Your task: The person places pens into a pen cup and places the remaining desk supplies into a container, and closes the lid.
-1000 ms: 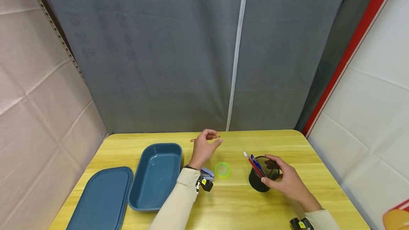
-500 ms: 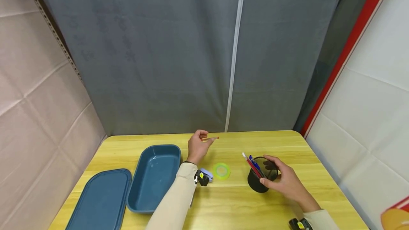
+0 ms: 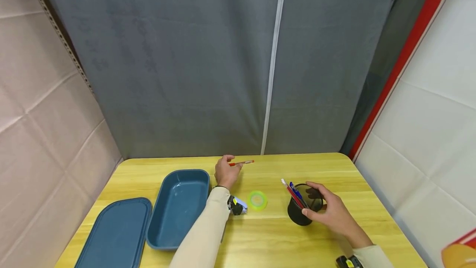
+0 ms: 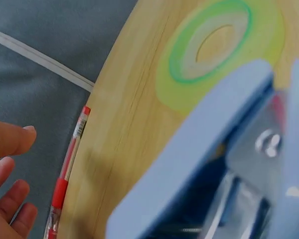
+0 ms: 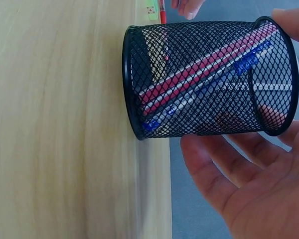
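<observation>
My left hand (image 3: 227, 173) is over the back of the table, beside a red pen (image 3: 241, 163) lying near the far edge. In the left wrist view its loosely bent fingers (image 4: 12, 142) stand apart from the pen (image 4: 61, 186). My right hand (image 3: 332, 210) grips a black mesh pen cup (image 3: 299, 215) by its rim and side. The cup (image 5: 204, 84) stands on the table and holds a blue pen (image 5: 246, 64) and red-and-white pencils (image 5: 199, 69). A light blue stapler (image 3: 241, 206), partly hidden by my left wrist, and a green roll of tape (image 3: 257, 200) lie between my hands.
A deep blue bin (image 3: 150, 235) stands left of my left forearm, with its flat blue lid (image 3: 111, 233) beside it. A grey curtain (image 3: 186, 73) hangs behind the wooden table (image 3: 267, 243); pale cloth walls rise at both sides.
My left hand has shifted slightly left and lowered beside the red pen, showing more of it. My right hand keeps its grip on the cup. The view has shifted slightly.
</observation>
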